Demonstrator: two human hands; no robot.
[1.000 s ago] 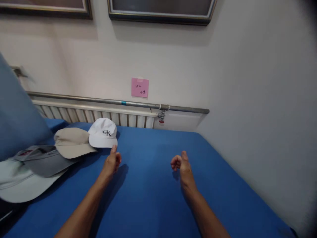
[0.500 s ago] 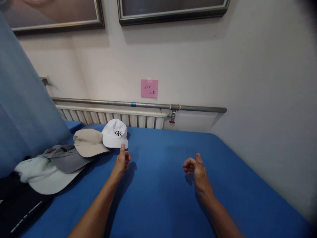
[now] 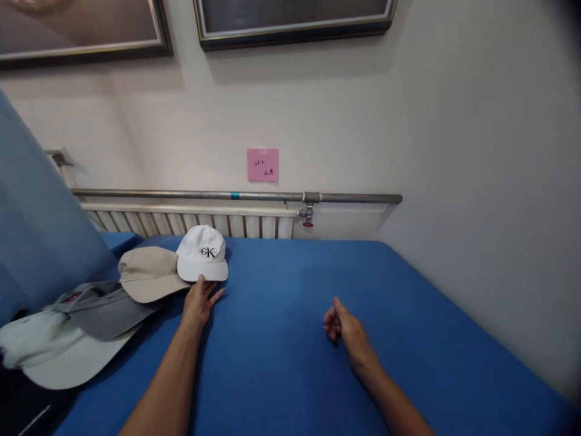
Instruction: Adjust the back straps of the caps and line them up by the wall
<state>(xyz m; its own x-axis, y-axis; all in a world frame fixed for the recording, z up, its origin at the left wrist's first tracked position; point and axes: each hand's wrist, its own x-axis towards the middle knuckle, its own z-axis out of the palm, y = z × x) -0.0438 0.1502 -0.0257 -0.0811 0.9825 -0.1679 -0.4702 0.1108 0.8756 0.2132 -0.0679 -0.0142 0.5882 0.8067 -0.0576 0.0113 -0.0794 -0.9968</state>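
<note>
A white cap (image 3: 201, 242) with dark "CK"-like lettering sits on the blue bed surface, its brim facing me. My left hand (image 3: 200, 303) is at the front edge of that brim, thumb against it and fingers spread; whether the fingertips grip from below is hidden. To the left a beige cap (image 3: 149, 272) overlaps a grey cap (image 3: 109, 312), and a pale mint cap (image 3: 63, 348) lies in front. Over the bed to the right, my right hand (image 3: 347, 330) hovers with loosely curled fingers and holds nothing.
Dark fabric (image 3: 27, 402) with a white line lies at the lower left. A blue curtain (image 3: 40, 212) hangs at the left. Behind the bed (image 3: 290, 363) run a metal pipe (image 3: 267, 196) and a radiator (image 3: 236, 225) along the wall. A pink note (image 3: 262, 165) is stuck above.
My left hand has moved to the white cap's brim, and its fingers have spread. My right hand stays over the bed, slightly lower in view. The camera view has turned a little right.
</note>
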